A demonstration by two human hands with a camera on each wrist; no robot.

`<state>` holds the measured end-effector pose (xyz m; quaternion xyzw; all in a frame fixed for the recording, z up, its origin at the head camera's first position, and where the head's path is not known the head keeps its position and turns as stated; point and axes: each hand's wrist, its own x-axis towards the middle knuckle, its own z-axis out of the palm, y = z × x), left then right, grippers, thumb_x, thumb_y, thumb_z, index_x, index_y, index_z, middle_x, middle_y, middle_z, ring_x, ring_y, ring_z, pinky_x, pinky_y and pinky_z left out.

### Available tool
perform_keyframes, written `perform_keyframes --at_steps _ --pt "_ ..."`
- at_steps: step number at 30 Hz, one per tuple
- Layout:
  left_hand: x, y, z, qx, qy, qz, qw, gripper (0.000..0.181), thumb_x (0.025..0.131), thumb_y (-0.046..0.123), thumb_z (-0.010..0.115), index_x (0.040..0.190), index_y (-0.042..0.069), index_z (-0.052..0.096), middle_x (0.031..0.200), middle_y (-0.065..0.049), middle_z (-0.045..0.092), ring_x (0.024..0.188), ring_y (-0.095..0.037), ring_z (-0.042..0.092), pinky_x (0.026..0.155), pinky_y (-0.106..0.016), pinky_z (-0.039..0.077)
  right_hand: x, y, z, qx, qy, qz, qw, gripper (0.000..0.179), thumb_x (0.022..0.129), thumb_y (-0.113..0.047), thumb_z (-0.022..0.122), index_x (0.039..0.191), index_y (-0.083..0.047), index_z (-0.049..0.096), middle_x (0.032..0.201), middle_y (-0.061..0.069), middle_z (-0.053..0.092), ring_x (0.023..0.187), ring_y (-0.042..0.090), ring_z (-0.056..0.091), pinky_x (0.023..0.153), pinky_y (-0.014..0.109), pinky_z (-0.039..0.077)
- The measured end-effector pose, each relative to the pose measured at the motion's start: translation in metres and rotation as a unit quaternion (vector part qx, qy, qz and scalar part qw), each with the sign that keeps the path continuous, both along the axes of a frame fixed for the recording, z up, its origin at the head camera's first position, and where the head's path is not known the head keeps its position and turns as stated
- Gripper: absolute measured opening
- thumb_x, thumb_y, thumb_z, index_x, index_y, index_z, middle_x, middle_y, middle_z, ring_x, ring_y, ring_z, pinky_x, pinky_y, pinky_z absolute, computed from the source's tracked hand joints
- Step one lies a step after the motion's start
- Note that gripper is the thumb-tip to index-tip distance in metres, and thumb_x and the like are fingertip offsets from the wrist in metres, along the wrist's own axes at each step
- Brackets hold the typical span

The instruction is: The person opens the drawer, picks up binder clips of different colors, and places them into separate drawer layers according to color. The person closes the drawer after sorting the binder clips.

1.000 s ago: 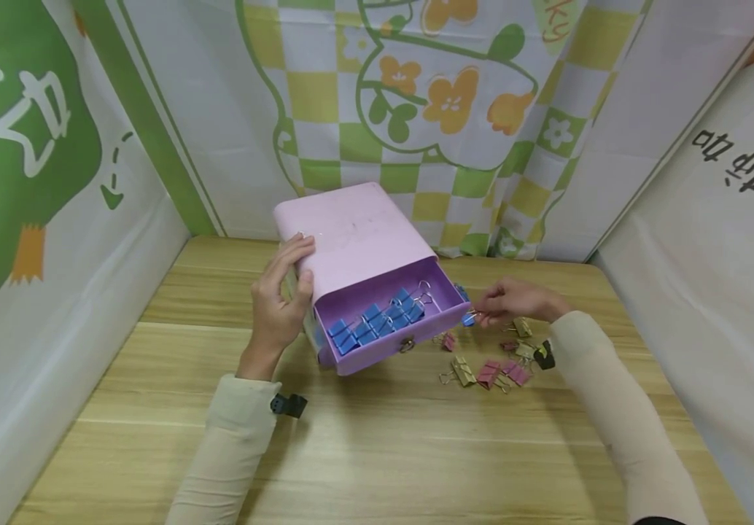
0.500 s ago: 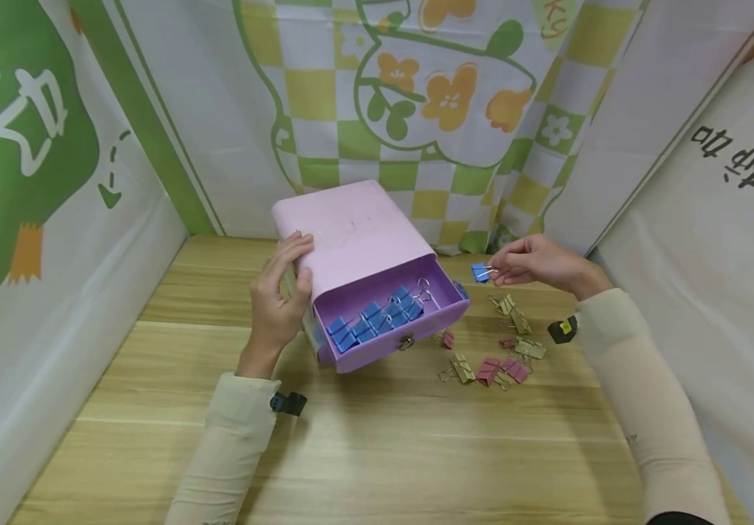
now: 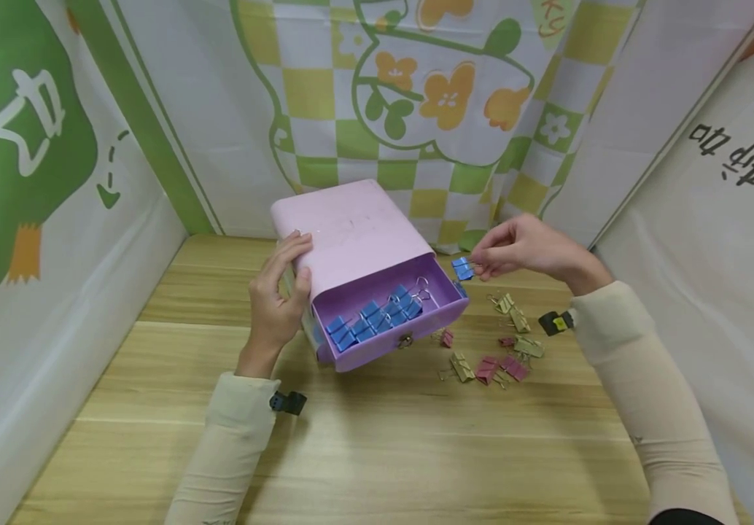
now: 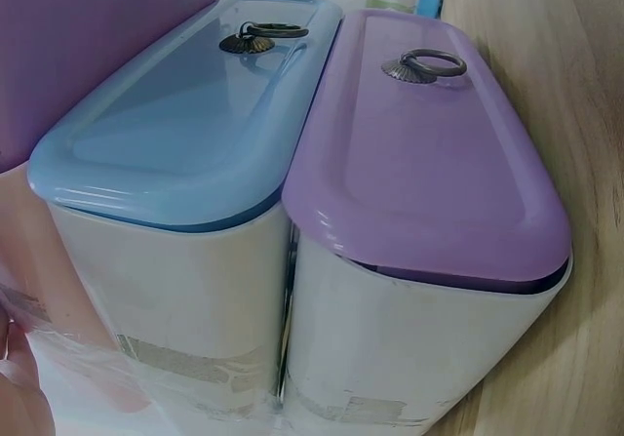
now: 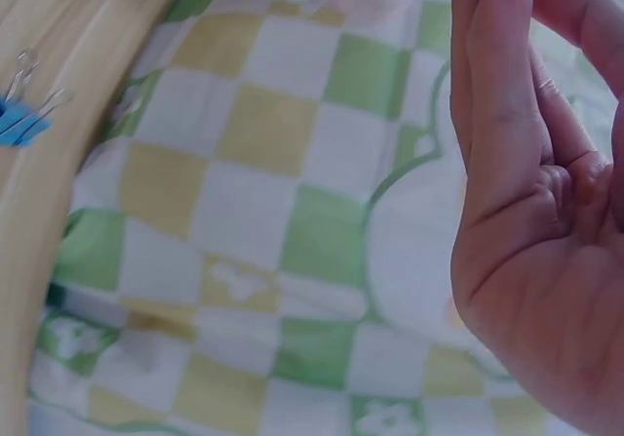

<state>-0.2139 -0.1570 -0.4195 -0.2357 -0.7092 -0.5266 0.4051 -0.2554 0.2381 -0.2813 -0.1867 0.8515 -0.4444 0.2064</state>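
A pink box point(image 3: 351, 230) stands with its purple top drawer point(image 3: 377, 350) pulled out. Several blue binder clips point(image 3: 372, 321) lie in that drawer. My left hand point(image 3: 278, 299) rests on the box's left upper edge, fingers and thumb reaching onto the lid; part of it shows at the corner of the left wrist view. Just right of the drawer, my right hand point(image 3: 528, 251) pinches a blue binder clip point(image 3: 462, 268) by its wire handles. In the right wrist view, the box and the pinched clip are out of sight, beyond my right hand point(image 5: 546, 202).
Yellow binder clips point(image 3: 462, 367) and pink binder clips point(image 3: 488, 370) lie scattered right of the box. Another blue binder clip point(image 5: 19, 124) lies on the table. Below the pulled-out drawer are a blue drawer point(image 4: 185, 114) and a purple drawer point(image 4: 429, 153), each with a ring pull. A checked curtain point(image 3: 357, 146) hangs behind.
My right hand has lifted a blue binder clip from beside the drawer's right corner, up and away to the right, then moved it back left toward the drawer. My left hand stays put.
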Motion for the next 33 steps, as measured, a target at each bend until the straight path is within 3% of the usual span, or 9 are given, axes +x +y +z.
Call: perform_keyframes --at_steps 9,20,33 --pt "0.001 0.000 0.000 0.000 0.001 -0.003 1.0000 0.040 0.097 0.020 0.057 0.129 0.003 0.072 0.141 -0.013 0.070 0.146 -0.031 0.055 0.129 -0.043 0.041 0.013 -0.029 0.013 0.055 0.038 0.054 0.9963 0.022 0.098 -0.015 0.074 0.110 0.003 0.079 0.098 0.014 0.082 0.087 0.031 0.080 0.084 0.036 0.070" --pt "0.000 -0.001 -0.001 -0.001 -0.002 -0.003 1.0000 0.040 0.096 0.020 0.057 0.129 0.003 0.072 0.142 -0.013 0.070 0.146 -0.032 0.055 0.129 -0.042 0.042 0.014 -0.050 0.012 0.101 0.045 0.113 0.9874 0.016 0.096 -0.014 0.075 0.105 -0.003 0.082 0.093 0.010 0.083 0.082 0.021 0.079 0.079 0.035 0.070" --pt "-0.001 -0.001 -0.001 0.001 -0.003 -0.003 1.0000 0.040 0.096 0.019 0.057 0.129 0.003 0.072 0.141 -0.013 0.070 0.146 -0.031 0.055 0.129 -0.042 0.042 0.012 -0.065 0.004 0.143 0.090 0.160 0.9726 0.009 0.091 -0.013 0.078 0.095 -0.008 0.084 0.088 0.005 0.082 0.079 0.015 0.075 0.073 0.025 0.064"
